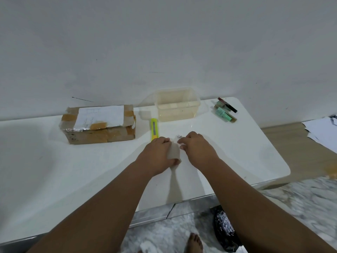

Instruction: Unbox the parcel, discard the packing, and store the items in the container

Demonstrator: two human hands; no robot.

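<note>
Small grey-wrapped item [174,151] between hands [182,150]

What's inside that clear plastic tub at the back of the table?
Nothing that shows: through the clear tub only its pale bottom is visible. The small green items lie outside, to its right on the table.

A plain white wall [164,42] is filling the upper half of the view, carrying a few faint dark marks and lying under even, diffuse light with no visible source. A glossy white table [237,152] with a rounded right corner is standing against the wall and is reflecting soft highlights across its top. Grey-and-white marbled floor tiles [300,201] are showing below the table's front edge, a tan strip [291,143] that may be wood flooring or a mat is running along the wall on the right, and white sheets [322,133] are lying on it.
</note>
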